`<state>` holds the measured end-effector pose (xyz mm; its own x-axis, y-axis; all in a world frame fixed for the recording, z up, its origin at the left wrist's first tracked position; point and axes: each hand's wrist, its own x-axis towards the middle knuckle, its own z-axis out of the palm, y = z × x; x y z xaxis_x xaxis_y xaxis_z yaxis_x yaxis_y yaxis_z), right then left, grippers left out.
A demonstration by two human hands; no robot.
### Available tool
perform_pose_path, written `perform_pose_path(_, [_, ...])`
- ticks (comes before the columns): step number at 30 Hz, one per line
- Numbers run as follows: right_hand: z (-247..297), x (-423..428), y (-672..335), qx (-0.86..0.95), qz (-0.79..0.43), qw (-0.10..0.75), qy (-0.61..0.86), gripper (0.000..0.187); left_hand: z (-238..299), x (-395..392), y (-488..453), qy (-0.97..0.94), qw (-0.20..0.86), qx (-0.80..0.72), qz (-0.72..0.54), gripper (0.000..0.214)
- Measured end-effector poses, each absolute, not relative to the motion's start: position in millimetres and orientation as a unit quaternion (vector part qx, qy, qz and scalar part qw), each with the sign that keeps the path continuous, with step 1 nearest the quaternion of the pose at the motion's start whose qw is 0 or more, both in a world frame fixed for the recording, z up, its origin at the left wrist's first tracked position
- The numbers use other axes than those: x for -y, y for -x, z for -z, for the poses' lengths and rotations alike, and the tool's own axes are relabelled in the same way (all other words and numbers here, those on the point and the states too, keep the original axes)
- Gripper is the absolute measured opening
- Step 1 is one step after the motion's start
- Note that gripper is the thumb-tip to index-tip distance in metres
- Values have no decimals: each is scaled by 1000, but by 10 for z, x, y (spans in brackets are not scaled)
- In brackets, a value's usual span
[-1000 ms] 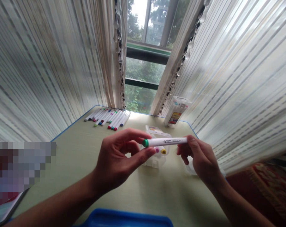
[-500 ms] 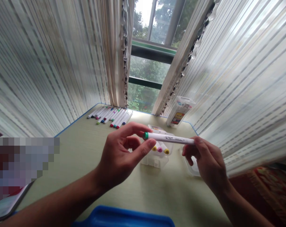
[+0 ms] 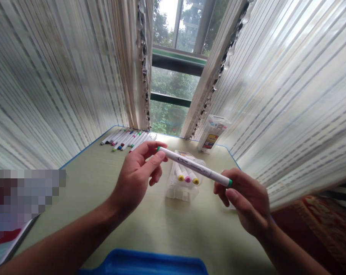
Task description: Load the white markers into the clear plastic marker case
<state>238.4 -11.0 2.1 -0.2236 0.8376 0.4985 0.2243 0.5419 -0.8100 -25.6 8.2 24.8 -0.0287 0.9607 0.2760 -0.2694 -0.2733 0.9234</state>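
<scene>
A white marker [image 3: 194,165] with green ends is held up above the table, tilted down toward the right. My left hand [image 3: 133,175] pinches its left end between thumb and fingers. At the other end is my right hand [image 3: 251,204], its thumb apart below the green tip and its fingers behind; it does not appear to grip. Behind the marker stands a clear plastic case [image 3: 177,193], in which lie three markers [image 3: 187,176] with yellow and pink ends showing. My right hand mostly hides another clear plastic piece.
Several white markers [image 3: 123,140] with coloured ends lie at the table's far left. A clear case [image 3: 212,135] with a label stands upright at the back right. Along the near edge is a blue tray [image 3: 150,262]. Striped curtains [image 3: 61,68] flank the window.
The marker has tilted, its right end lower, and a green tip now shows there. My left hand has closed on the left end, while my right thumb has come off the marker.
</scene>
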Motion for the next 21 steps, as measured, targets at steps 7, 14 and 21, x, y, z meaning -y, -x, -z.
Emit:
perform_pose_path(7, [-50, 127, -2356, 774, -209, 488, 344, 5, -247, -116, 250, -469, 517, -344, -628, 17])
perform_pose_path(14, [-39, 92, -2308, 699, -183, 572, 389, 11, -240, -78, 272, -493, 506, -348, -616, 11])
perform_pose_path(21, [-7, 76, -2298, 695, -182, 574, 392, 21, -228, -108, 283, -515, 500, -346, -605, 12])
